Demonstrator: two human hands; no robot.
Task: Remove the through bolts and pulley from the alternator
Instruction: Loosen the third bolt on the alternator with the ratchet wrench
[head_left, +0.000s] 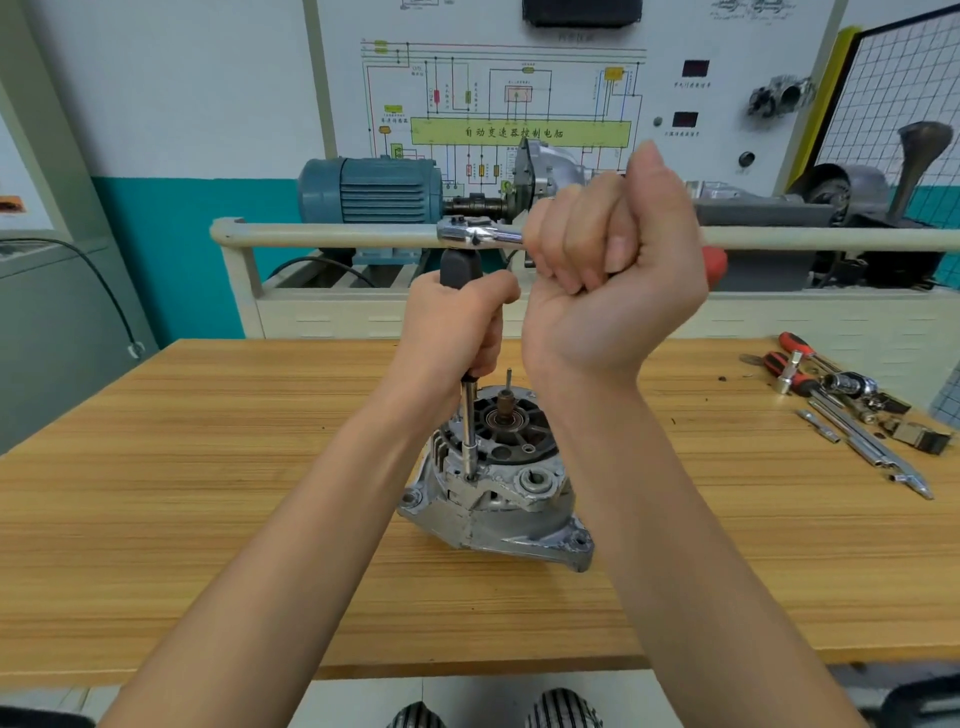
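Behind the desk (208, 415), a training board and a blue motor (371, 189) are seen. At the desk's middle the alternator (493, 483) stands shaft up and unclamped. The left hand (457, 322) is wrapped round a driver (470, 415) whose socket is seated on a bolt at the housing rim. The right hand's (613, 270) fingers are curled tight round a ratchet (478, 233) atop the driver. With force applied so high, the socket could be tilted off the bolt, or the alternator tipped.
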